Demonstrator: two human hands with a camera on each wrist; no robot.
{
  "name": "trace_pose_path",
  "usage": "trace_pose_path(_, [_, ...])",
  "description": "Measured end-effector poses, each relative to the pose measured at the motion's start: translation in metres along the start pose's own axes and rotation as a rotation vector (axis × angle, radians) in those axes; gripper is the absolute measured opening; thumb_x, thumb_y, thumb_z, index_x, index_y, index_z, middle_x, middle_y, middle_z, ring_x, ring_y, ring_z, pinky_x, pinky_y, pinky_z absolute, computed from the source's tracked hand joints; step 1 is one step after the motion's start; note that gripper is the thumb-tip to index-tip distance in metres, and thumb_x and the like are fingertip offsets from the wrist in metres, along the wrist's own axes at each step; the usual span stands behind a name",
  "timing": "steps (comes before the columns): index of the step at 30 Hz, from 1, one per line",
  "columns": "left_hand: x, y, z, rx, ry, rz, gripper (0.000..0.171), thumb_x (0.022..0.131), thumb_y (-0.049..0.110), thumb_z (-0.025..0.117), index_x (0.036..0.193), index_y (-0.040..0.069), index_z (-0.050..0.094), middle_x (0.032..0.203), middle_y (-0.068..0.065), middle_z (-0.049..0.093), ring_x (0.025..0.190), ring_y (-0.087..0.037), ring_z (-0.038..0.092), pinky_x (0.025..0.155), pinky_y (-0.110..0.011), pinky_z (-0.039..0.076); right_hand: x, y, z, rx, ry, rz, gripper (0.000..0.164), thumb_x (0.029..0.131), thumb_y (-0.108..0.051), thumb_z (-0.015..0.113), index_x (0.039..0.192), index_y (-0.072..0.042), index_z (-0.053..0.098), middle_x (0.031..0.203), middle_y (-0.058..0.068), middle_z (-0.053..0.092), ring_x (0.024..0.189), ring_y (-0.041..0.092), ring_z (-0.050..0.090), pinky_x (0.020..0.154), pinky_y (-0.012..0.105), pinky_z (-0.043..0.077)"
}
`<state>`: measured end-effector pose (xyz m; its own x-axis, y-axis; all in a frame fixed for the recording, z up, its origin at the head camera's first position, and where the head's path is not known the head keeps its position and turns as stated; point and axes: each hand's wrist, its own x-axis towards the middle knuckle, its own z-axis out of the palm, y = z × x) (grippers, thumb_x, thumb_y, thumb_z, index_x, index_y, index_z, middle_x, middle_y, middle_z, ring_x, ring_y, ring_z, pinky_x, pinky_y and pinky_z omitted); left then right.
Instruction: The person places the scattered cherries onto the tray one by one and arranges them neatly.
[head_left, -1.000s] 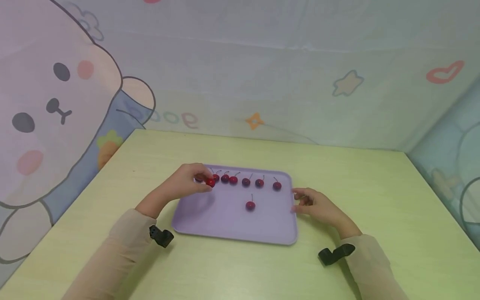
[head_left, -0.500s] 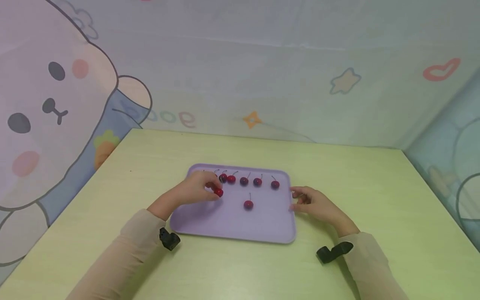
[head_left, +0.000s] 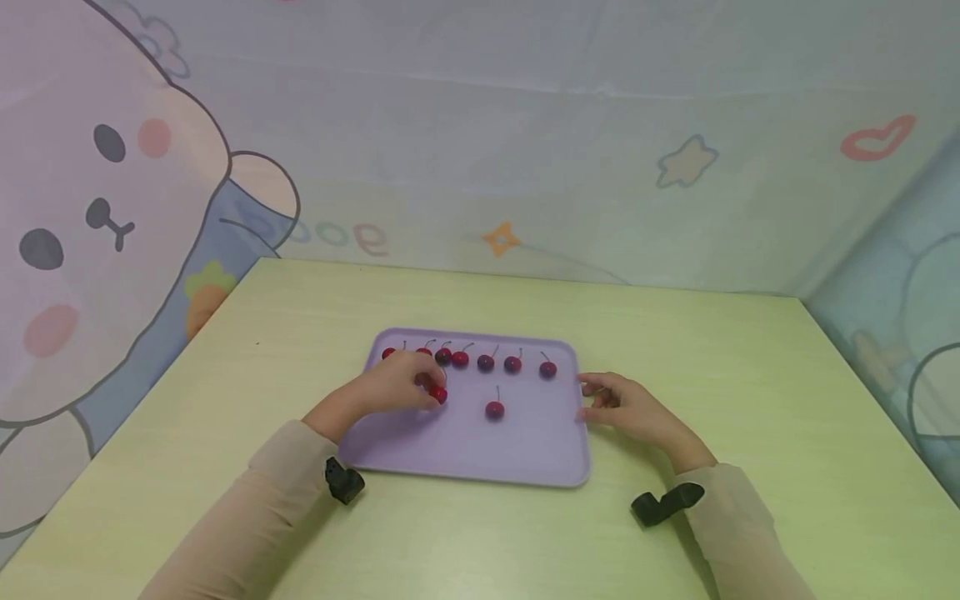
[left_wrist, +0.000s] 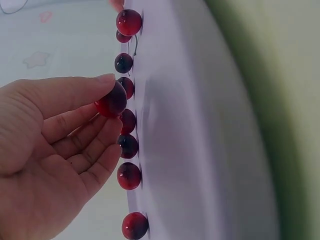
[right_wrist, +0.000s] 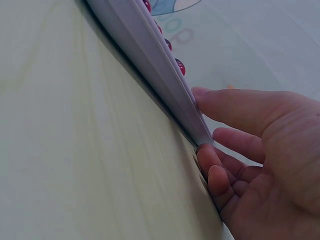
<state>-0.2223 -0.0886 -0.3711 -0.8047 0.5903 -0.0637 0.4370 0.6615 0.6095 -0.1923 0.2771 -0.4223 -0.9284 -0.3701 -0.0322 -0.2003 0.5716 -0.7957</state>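
Between thumb and fingers my left hand [head_left: 401,383] pinches a red cherry [head_left: 438,394] over the left half of a lilac tray [head_left: 465,467]. In the left wrist view this cherry [left_wrist: 111,102] is at the tip of the thumb, its lower side partly behind the fingers. Along the tray's far side runs a row of several cherries [head_left: 486,363] with stems. One more cherry [head_left: 494,410] lies apart, nearer the tray's middle. My right hand [head_left: 626,406] holds the tray's right edge, thumb and index fingertip on the rim, the other fingers curled beside it.
The tray lies on a pale yellow-green table [head_left: 690,367]. A printed cloth [head_left: 555,150] hangs behind the table, with a large bear figure [head_left: 90,275] at the left. Black wrist cameras [head_left: 667,504] sit on both sleeves.
My left hand has brought its cherry from the left end of the row nearer and slightly right, uncovering the row's leftmost cherry. The right hand has stayed at the tray's edge.
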Motion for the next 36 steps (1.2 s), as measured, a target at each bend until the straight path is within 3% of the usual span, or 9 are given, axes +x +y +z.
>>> trace_pose_path(13, [-0.001, -0.001, 0.007, -0.041, -0.046, -0.01, 0.013, 0.077, 0.004, 0.077, 0.088, 0.008, 0.07, 0.084, 0.0, 0.063, 0.076, -0.014, 0.055, 0.068, -0.026, 0.048, 0.002, -0.002, 0.001, 0.011, 0.0, -0.006, 0.058, 0.087, -0.016, 0.072, 0.135, 0.008, 0.048, 0.116, 0.018, 0.058, 0.091, 0.019, 0.052, 0.077, 0.023, 0.045])
trace_pose_path(22, [-0.002, -0.005, 0.01, -0.038, -0.061, -0.034, 0.014, 0.078, 0.006, 0.077, 0.089, 0.009, 0.07, 0.085, 0.001, 0.064, 0.078, -0.013, 0.056, 0.07, -0.026, 0.049, 0.002, -0.004, 0.002, 0.01, 0.002, 0.007, 0.059, 0.087, -0.018, 0.072, 0.136, 0.005, 0.048, 0.118, 0.017, 0.059, 0.091, 0.019, 0.052, 0.077, 0.024, 0.045])
trace_pose_path(32, [-0.004, -0.006, 0.011, -0.031, -0.05, -0.069, 0.02, 0.078, 0.01, 0.078, 0.097, 0.007, 0.07, 0.09, 0.0, 0.064, 0.082, -0.014, 0.057, 0.074, -0.027, 0.049, 0.004, -0.005, 0.003, 0.006, -0.007, 0.004, 0.059, 0.088, -0.02, 0.071, 0.136, 0.005, 0.048, 0.118, 0.017, 0.059, 0.092, 0.019, 0.052, 0.078, 0.025, 0.045])
trace_pose_path(36, [-0.005, -0.004, 0.003, -0.015, -0.003, -0.045, 0.024, 0.083, 0.018, 0.075, 0.102, 0.004, 0.071, 0.091, -0.001, 0.066, 0.085, -0.016, 0.057, 0.076, -0.029, 0.049, 0.005, -0.001, 0.001, -0.016, 0.001, 0.018, 0.059, 0.087, -0.022, 0.072, 0.136, 0.003, 0.05, 0.118, 0.015, 0.059, 0.093, 0.019, 0.054, 0.081, 0.027, 0.046])
